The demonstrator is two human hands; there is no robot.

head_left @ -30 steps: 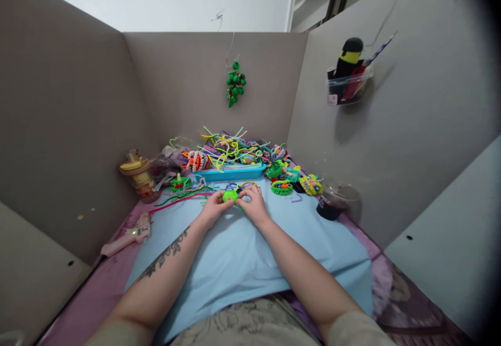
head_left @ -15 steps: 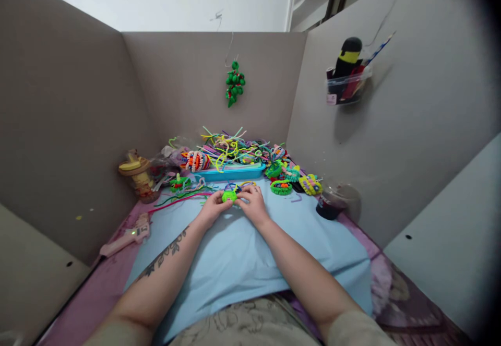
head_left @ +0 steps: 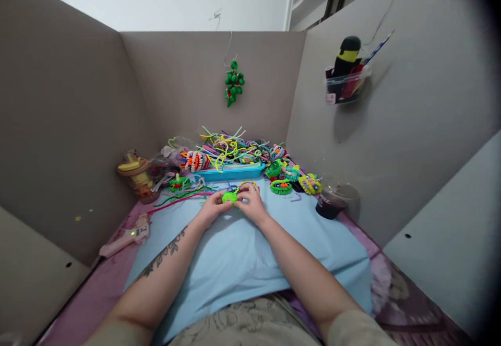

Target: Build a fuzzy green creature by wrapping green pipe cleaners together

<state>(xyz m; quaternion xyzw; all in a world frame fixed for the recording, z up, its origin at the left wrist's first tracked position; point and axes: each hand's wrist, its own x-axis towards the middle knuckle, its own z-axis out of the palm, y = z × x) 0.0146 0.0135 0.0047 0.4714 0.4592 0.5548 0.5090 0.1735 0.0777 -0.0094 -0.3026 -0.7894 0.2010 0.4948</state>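
The left hand (head_left: 212,209) and right hand (head_left: 252,205) hold a bright green piece (head_left: 229,197) between them. Past both hands sits a blue tray (head_left: 235,174) heaped with coloured strands (head_left: 225,146). Left of the left hand, nearer the body, lies a pink tool (head_left: 127,239); right of the right hand stands a dark cup (head_left: 329,208).

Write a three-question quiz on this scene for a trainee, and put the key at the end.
1. True or false: the left hand and the right hand both touch the green piece.

2. Pick one. The tray under the strands is:
A) pink
B) blue
C) yellow

3. Fill in: the dark cup stands on the person's ____ side.

Key: 1. True. 2. B. 3. Right.
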